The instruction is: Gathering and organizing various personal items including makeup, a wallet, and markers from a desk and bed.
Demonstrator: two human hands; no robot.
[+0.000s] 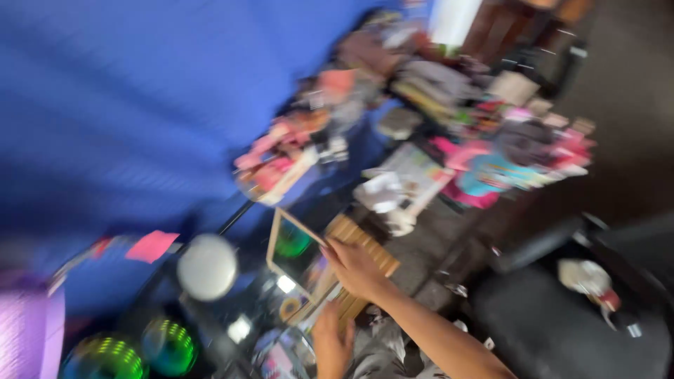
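**Hands on a slatted wooden piece amid a crowded tabletop**

Blur smears the whole head view, so fine detail is lost; the right hand [357, 268] lies on top of a slatted wooden piece [365, 247], fingers curled over its upper face and seemingly pressing or gripping it, though I cannot tell how firmly; the left hand [331, 344] sits lower, at the near end of the same piece, and whether it clasps the wood or merely touches it cannot be told from this picture. The slatted piece lies near the near edge of the tabletop [428, 238], touching or just beside a wood-framed panel [295, 247] with a dark, reflective face and a green glow in it.

By its look the slatted piece is stiff and light, dry wood rather than anything slippery; its long edges seem the safest place to take hold, since thin slats could flex or crack if squeezed across the middle.

A white round lamp-like ball [207, 267] stands to the left of the panel; green-lit rings [133, 351] glow at the near left corner; a pink paper slip [152, 245] lies further left; piles of colourful packages and papers [484, 154] crowd the far end; a blue cloth backdrop [140, 98] fills the left; a dark chair [562, 316] stands to the right.
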